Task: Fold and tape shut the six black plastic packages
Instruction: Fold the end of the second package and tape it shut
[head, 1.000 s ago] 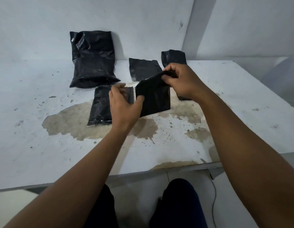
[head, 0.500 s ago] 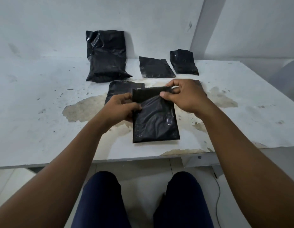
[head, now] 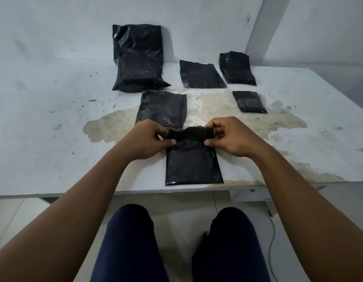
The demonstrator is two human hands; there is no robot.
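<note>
At a worn white table (head: pixel 44 139), the left hand (head: pixel 148 139) and right hand (head: pixel 231 137) pinch the folded top flap of a black package (head: pixel 193 165) lying flat near the front edge. Fingertips hide the flap's corners. 5 other packages lie beyond, the nearest (head: pixel 163 107) partly covered by the left hand.

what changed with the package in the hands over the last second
The package went from held tilted above the table to lying flat at its near edge. Both the left hand and the right hand kept hold and now pinch its far end, folding the flap toward the person. The other five packages stayed put.
</note>
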